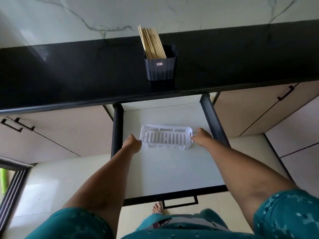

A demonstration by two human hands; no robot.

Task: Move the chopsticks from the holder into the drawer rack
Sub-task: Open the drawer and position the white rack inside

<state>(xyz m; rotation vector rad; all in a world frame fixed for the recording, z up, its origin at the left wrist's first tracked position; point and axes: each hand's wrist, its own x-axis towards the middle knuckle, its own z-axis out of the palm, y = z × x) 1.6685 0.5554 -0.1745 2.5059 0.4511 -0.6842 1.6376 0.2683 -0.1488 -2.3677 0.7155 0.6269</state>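
Several wooden chopsticks [151,42] stand upright in a dark ribbed holder [160,68] on the black countertop. Below it, a drawer [169,169] with a pale floor is pulled out. A white slotted plastic rack [166,137] lies in the drawer's middle. My left hand [132,143] grips the rack's left end and my right hand [201,137] grips its right end. The fingers of both hands are curled out of sight around the rack's edges.
The black countertop [69,71] runs across the view under a marble wall. Beige cabinet doors with black handles [285,93] flank the drawer. The drawer's black front handle [180,202] sits near my body, with a bare foot [158,208] below.
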